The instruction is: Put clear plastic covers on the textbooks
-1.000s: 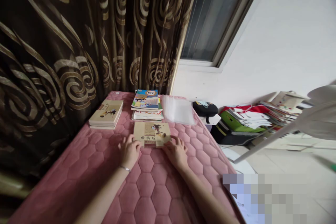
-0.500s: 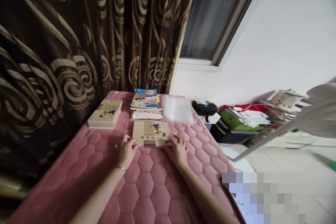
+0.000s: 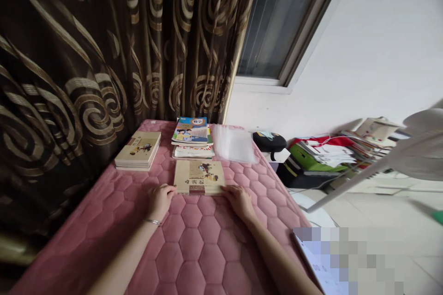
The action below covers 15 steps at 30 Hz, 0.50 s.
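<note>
A beige book [image 3: 200, 173] with Chinese characters and a small painted figure on its cover lies flat on the pink quilted mattress [image 3: 194, 237]. At its near left corner, my left hand [image 3: 161, 200] has its fingers closed together against the edge. My right hand [image 3: 240, 201] grips the near right corner the same way, fingers bent. The undersides of the fingertips are hidden. To the left is a stack of similar beige books [image 3: 138, 150]. Just behind the held book sits a pile of textbooks [image 3: 190, 131], a blue one on top.
Clear plastic sheets or covers [image 3: 236, 144] lie right of the textbooks. A patterned curtain [image 3: 187, 41] hangs along the back and left. Past the mattress's right edge are a black case [image 3: 269, 143], a green bag [image 3: 313, 163] with papers, and a white lamp or fan stand [image 3: 349, 186].
Both hands have slid slightly outward and settled at the book's near corners, fingers drawn closer together. The book has stayed in nearly the same place.
</note>
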Each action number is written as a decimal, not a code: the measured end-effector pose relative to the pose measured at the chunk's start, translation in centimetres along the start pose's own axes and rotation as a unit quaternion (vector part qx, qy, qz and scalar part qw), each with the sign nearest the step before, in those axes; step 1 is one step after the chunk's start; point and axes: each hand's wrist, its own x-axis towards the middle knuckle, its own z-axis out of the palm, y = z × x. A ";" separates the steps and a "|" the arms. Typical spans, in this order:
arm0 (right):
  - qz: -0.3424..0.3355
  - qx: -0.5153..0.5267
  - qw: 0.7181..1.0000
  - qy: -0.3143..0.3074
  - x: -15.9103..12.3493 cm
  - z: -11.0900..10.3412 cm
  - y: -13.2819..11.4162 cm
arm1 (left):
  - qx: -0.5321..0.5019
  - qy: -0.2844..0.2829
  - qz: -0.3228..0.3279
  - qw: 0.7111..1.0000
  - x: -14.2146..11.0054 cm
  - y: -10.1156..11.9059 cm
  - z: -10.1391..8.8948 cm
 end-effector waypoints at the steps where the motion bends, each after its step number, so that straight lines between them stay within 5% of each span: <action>1: 0.010 -0.010 1.000 -0.012 0.2 -0.3 0.0 | 0.004 -0.002 0.004 1.000 -0.1 0.0 0.0; 7: 0.012 -0.142 0.987 -0.076 4.3 -1.3 -2.6 | 0.110 0.038 0.030 0.993 -1.2 1.5 0.0; 12: -0.082 -0.207 0.968 -0.114 9.6 1.4 -5.6 | 0.219 0.082 0.002 0.972 -3.1 4.6 0.4; 15: -0.105 -0.202 0.963 -0.143 12.0 3.0 -6.3 | 0.209 0.059 0.023 0.976 -4.7 6.0 1.4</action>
